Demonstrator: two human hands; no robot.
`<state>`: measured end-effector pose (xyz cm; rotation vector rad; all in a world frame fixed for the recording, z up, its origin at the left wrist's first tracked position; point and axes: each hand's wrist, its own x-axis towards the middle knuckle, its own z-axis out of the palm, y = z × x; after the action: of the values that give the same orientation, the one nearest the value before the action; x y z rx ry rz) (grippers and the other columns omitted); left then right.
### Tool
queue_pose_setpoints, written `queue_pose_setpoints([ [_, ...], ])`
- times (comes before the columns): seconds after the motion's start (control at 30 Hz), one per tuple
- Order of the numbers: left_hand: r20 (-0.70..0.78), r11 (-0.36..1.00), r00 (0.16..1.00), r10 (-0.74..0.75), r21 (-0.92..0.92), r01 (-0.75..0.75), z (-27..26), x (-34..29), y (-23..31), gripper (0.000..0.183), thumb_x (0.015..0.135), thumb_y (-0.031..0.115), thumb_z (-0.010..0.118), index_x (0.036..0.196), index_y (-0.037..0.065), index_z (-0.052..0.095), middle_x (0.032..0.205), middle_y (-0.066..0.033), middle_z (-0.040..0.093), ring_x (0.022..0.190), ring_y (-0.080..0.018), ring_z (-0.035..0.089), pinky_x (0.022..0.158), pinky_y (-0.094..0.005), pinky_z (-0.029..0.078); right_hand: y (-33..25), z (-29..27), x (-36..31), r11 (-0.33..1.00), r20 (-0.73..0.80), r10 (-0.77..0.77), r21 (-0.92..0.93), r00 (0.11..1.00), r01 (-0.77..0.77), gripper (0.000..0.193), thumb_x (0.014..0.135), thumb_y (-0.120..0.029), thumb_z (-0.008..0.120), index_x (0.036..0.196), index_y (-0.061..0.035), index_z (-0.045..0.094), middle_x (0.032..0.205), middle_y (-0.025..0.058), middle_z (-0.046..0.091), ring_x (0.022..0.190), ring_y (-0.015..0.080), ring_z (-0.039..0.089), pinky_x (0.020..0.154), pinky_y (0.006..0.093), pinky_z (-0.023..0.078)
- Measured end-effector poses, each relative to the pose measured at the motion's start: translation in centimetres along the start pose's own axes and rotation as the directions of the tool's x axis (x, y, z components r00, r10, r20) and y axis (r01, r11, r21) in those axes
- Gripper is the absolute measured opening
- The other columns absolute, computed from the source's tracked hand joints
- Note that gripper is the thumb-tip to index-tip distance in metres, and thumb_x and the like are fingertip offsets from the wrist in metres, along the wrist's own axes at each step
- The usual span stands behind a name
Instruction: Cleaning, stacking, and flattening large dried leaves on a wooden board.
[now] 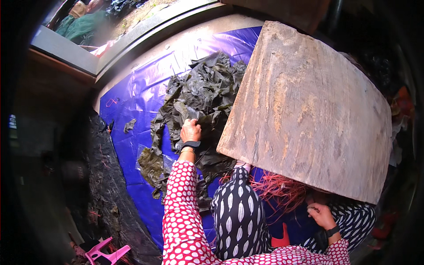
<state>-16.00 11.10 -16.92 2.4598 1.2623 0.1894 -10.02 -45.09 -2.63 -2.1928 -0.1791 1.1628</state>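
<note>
A heap of dark green, limp leaves lies on a blue plastic sheet on the floor. My left hand, wearing a dark wristband, reaches forward and grips a leaf at the near side of the heap. My right hand rests low beside my knee, under the near edge of a worn wooden board, fingers loosely curled and holding nothing I can see. A bundle of thin red strings lies just left of it.
The wooden board tilts over my lap on the right. A black sheet borders the blue one on the left. A pink plastic stool sits at lower left. A person sits beyond a grey ledge at the upper left.
</note>
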Motion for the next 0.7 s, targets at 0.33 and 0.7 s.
queue_pose_setpoints([
  [0.33,-0.466,0.939,0.862,0.200,-0.159,-0.304,-12.4,1.9,0.9,0.016,0.072,0.013,0.053,0.081,0.003,0.062,0.079,-0.0184,0.060,0.079,-0.0358,0.058,0.071,-0.0426,0.046,-1.5,0.3,-1.6,0.985,-0.054,-0.169,-0.043,0.984,0.167,0.017,0.081,-0.012,0.060,0.090,0.0017,0.064,0.066,0.0075,0.062,0.059,0.0118,0.058,0.056,0.0256,0.047],
  [0.7,-0.561,0.846,0.795,0.231,-0.289,-0.449,-28.3,1.4,10.4,0.022,0.081,0.016,0.058,0.093,0.000,0.064,0.074,-0.0108,0.066,0.056,-0.0150,0.063,0.056,-0.0266,0.050,-2.2,-0.1,-3.1,0.943,-0.095,-0.306,-0.164,0.947,0.288,0.019,0.079,-0.017,0.060,0.087,-0.0004,0.065,0.080,0.0171,0.064,0.073,0.0281,0.064,0.067,0.0337,0.049],
])
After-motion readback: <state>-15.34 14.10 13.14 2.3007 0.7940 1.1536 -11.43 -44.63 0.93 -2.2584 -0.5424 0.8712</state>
